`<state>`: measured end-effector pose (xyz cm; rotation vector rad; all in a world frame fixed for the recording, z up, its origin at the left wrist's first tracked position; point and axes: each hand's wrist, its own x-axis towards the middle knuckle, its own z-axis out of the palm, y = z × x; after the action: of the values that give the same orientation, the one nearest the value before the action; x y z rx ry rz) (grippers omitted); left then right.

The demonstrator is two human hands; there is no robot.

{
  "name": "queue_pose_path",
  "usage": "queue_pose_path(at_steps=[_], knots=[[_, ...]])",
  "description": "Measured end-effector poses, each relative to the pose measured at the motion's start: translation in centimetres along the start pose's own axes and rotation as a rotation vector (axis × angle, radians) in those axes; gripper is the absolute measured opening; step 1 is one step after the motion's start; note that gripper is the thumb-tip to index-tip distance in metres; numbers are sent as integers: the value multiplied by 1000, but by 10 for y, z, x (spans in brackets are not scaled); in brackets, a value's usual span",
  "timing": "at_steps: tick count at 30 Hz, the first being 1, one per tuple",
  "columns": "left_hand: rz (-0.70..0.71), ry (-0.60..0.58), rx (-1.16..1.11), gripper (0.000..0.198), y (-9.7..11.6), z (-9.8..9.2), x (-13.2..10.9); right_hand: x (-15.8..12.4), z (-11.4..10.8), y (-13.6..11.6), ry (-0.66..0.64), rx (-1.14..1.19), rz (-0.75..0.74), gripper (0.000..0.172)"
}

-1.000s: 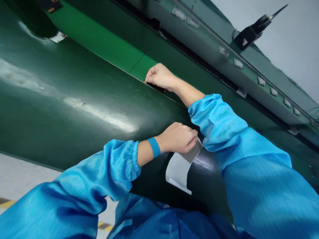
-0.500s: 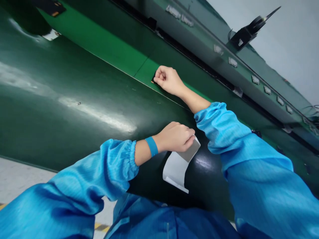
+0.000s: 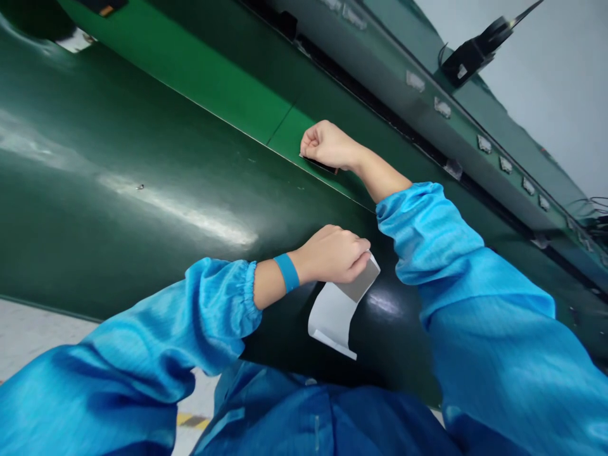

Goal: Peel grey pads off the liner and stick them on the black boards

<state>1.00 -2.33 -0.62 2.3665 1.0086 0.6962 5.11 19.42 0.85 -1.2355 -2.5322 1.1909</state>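
Observation:
My left hand (image 3: pixel 335 256) is closed in a pinch on a curled white-grey sheet (image 3: pixel 338 310) that hangs down over the dark green belt (image 3: pixel 142 190). A blue band sits on that wrist. My right hand (image 3: pixel 327 144) is a fist at the far edge of the belt, pressed on a small flat black piece (image 3: pixel 322 166) that lies where the belt meets the lighter green strip (image 3: pixel 199 69). Both arms wear bright blue sleeves.
Beyond the green strip runs a grey-green rail (image 3: pixel 427 107) with several small pale parts along it. A black device (image 3: pixel 475 54) stands on the rail at the upper right. Pale floor with a yellow-black stripe (image 3: pixel 190 421) shows at the lower left.
My right hand shifted a little to the right along the belt edge, turned palm-up for a moment, and is now knuckles-up on the black piece again. The left hand kept its hold on the sheet.

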Motion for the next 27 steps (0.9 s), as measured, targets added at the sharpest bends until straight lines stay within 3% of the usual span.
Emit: queue_pose_path(at_steps=[10, 16, 20, 24, 27], knots=[[12, 19, -10, 33, -1, 2, 0, -15, -4, 11, 19, -120, -20, 7], [-15, 46, -54, 32, -4, 1, 0, -17, 6, 25, 158, -400, -86, 27], [-69, 119, -171, 32, -10, -2, 1, -19, 1, 35, 284, -425, -47, 40], [-172, 212, -294, 35, -19, -10, 4, -72, -11, 30, 370, -290, 33, 40], [-284, 311, -363, 38, -24, -16, 6, -141, -4, 31, 291, 77, -51, 42]])
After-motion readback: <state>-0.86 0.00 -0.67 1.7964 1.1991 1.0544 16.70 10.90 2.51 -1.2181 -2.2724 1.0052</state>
